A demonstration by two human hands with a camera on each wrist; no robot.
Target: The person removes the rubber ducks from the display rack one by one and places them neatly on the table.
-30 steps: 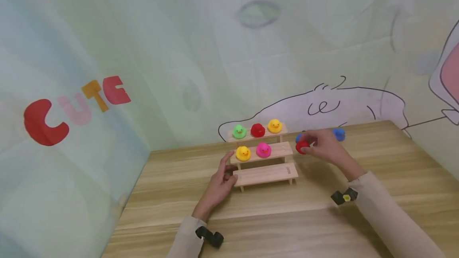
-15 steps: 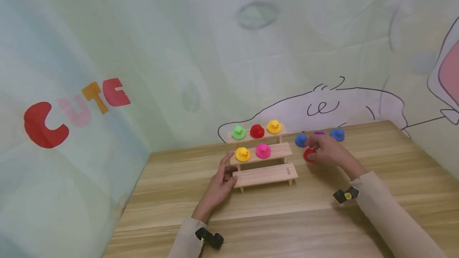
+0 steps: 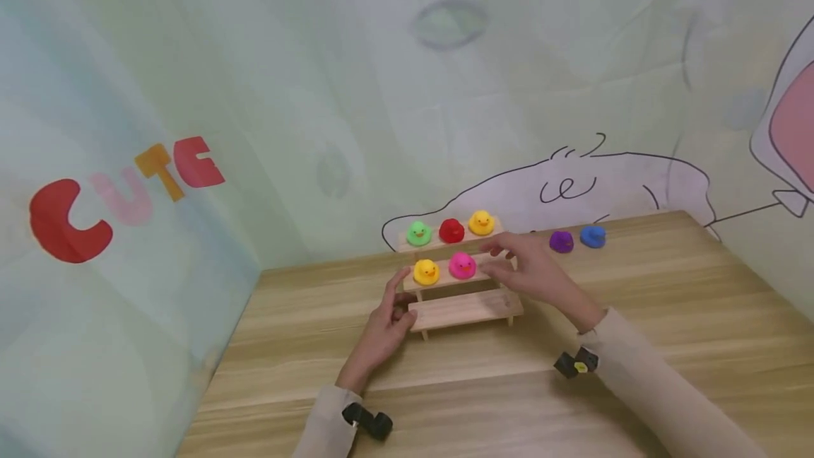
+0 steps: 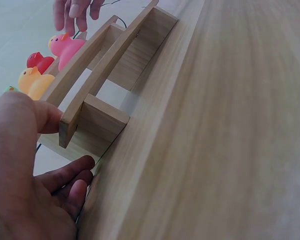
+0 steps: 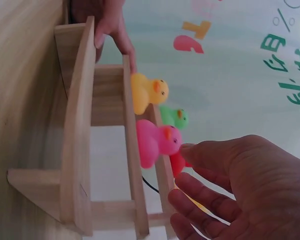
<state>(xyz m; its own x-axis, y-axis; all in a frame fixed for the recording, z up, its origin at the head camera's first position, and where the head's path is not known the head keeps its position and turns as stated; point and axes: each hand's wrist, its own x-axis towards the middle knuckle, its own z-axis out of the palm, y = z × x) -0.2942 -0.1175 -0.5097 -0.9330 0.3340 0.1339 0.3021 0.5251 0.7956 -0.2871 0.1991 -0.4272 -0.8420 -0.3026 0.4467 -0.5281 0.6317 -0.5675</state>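
Observation:
A three-tier wooden stand [image 3: 467, 308] bears small rubber ducks. At its left end my left hand [image 3: 383, 327] holds it, thumb on the bottom plank and index finger along the middle one. My right hand [image 3: 537, 271] hovers over the middle tier's right end, fingers loosely spread and nothing held. Its thumb is close to the pink duck [image 5: 157, 144]; contact is unclear. Beside that sits a yellow duck [image 3: 426, 272]. The top tier carries a green duck [image 3: 419, 233], a red duck [image 3: 452, 230] and another yellow duck [image 3: 481, 222].
A purple duck [image 3: 562, 242] and a blue duck [image 3: 593, 236] stand on the wooden table [image 3: 445, 401] right of the stand. My right hand hides the table just behind it. A printed curtain [image 3: 331, 90] hangs along the back and left.
My right hand let go of a red duck on the table, then moved left to the middle tier beside the pink duck. My left hand stayed at the stand's end.

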